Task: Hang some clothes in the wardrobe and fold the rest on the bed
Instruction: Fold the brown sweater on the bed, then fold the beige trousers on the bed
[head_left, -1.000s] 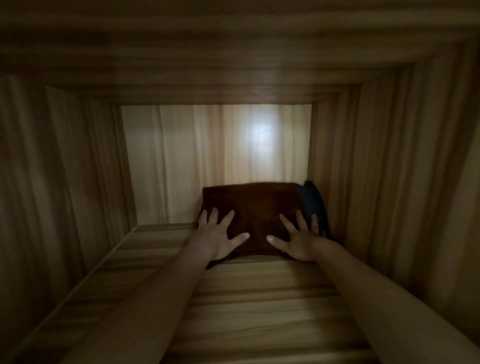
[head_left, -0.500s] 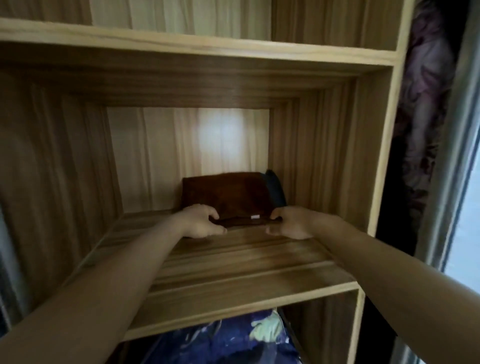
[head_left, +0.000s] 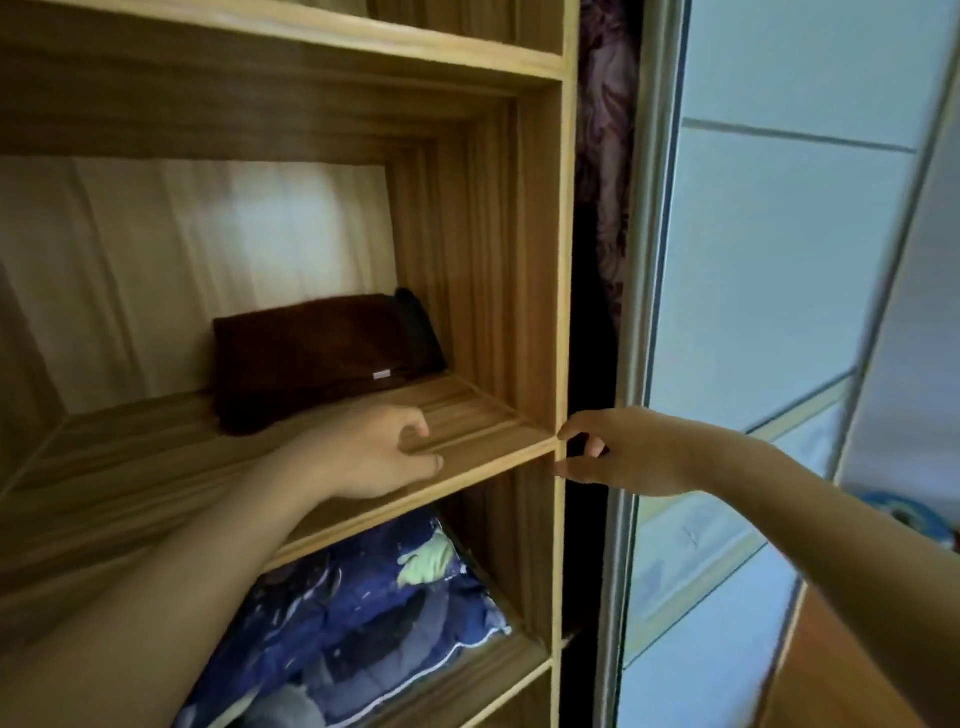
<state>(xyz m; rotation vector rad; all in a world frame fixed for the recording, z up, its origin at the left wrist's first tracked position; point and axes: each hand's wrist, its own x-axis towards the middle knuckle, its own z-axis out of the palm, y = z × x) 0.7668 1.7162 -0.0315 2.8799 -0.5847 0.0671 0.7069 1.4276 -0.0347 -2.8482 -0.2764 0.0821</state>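
A folded dark brown garment (head_left: 311, 358) lies at the back right of a wooden wardrobe shelf (head_left: 478, 415), with a dark folded item (head_left: 415, 327) tucked behind it against the side wall. My left hand (head_left: 374, 452) hovers over the shelf's front part, fingers loosely curled, holding nothing. My right hand (head_left: 618, 452) is outside the shelf, by the front corner of the wardrobe's vertical panel (head_left: 561, 260), fingers bent and apart, empty. Both hands are clear of the garment.
A blue patterned bundle (head_left: 384, 597) fills the shelf below. A pale sliding door (head_left: 753, 312) with a metal frame stands to the right, and dark patterned fabric (head_left: 602, 156) hangs in the gap beside it. Another shelf board runs above.
Both hands have let go of the brown garment and pulled back out of the shelf to the right. My view has backed away and turned right, showing the sliding door.
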